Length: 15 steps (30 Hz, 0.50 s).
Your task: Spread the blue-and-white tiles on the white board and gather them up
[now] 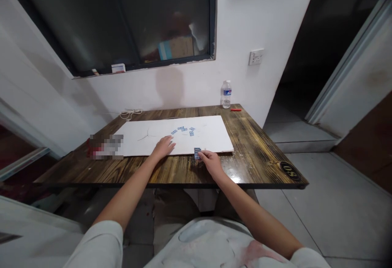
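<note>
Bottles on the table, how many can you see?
1. A clear water bottle stands upright at the far right corner of the wooden table, against the wall, with a small red thing lying beside it. I cannot rule out another hidden in the blurred patch at the left.

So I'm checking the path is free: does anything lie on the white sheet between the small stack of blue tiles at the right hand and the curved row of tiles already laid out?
Nothing visible does. The right hand holds the stack of blue tiles at the near edge of the white sheet; bare paper lies between it and the curved row of tiles.
</note>
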Each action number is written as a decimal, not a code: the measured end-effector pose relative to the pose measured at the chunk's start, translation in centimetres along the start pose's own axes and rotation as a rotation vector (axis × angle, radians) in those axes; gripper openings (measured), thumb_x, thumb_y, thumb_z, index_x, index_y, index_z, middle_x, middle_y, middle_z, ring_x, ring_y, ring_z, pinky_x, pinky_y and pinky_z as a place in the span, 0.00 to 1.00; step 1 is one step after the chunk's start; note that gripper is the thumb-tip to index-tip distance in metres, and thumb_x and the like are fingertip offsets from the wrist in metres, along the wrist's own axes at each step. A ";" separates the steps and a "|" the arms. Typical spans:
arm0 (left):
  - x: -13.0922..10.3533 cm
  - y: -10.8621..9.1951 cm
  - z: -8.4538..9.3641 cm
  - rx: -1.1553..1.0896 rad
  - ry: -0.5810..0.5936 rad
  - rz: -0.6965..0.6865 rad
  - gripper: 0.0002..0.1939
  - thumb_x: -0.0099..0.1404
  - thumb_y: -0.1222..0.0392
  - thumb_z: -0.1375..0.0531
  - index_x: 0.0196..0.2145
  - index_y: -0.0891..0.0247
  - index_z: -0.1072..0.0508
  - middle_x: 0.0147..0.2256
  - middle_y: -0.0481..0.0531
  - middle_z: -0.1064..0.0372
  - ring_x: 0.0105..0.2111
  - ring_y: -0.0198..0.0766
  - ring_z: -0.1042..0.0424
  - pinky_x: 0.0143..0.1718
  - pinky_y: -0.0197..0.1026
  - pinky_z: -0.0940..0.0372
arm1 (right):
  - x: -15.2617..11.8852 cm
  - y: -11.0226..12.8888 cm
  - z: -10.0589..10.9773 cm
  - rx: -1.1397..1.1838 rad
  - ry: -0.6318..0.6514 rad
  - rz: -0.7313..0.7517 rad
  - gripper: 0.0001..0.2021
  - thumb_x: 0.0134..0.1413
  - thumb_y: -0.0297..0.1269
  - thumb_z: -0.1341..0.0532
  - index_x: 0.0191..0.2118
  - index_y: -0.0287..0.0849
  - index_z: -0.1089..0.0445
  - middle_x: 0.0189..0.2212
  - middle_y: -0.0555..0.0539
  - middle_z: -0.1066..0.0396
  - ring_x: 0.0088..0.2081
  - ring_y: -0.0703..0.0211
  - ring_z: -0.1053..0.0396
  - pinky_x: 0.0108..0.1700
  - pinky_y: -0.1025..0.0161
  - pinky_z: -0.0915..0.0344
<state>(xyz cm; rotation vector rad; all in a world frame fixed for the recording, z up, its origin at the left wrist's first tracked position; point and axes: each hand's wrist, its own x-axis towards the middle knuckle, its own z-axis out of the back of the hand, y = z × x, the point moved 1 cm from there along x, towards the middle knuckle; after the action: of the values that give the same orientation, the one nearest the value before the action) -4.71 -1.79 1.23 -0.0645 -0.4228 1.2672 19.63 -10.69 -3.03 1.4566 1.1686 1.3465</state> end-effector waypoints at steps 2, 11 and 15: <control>0.0 0.0 0.0 0.123 0.090 0.008 0.19 0.64 0.55 0.45 0.50 0.63 0.30 0.58 0.62 0.37 0.59 0.51 0.41 0.57 0.51 0.45 | 0.0 0.1 0.0 -0.002 -0.003 0.001 0.15 0.48 0.48 0.39 0.30 0.40 0.25 0.27 0.47 0.25 0.32 0.54 0.30 0.37 0.60 0.35; -2.8 -1.0 0.2 0.306 0.088 -0.043 0.17 0.68 0.51 0.49 0.50 0.57 0.29 0.56 0.56 0.35 0.59 0.50 0.41 0.57 0.55 0.48 | 0.0 0.0 -0.1 -0.026 0.005 0.014 0.15 0.48 0.49 0.39 0.29 0.40 0.25 0.26 0.47 0.25 0.31 0.54 0.30 0.36 0.61 0.36; -4.6 -0.7 0.3 0.264 0.086 -0.099 0.20 0.66 0.50 0.46 0.52 0.58 0.30 0.57 0.57 0.35 0.59 0.50 0.40 0.57 0.51 0.46 | 0.0 -0.3 -0.2 0.009 0.009 -0.007 0.15 0.47 0.49 0.39 0.29 0.40 0.25 0.24 0.48 0.26 0.29 0.55 0.30 0.34 0.61 0.35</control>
<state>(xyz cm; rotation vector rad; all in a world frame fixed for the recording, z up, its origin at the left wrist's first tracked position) -5.26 -6.33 0.48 0.1238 -0.1797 1.2078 19.43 -10.61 -3.29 1.4523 1.1861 1.3462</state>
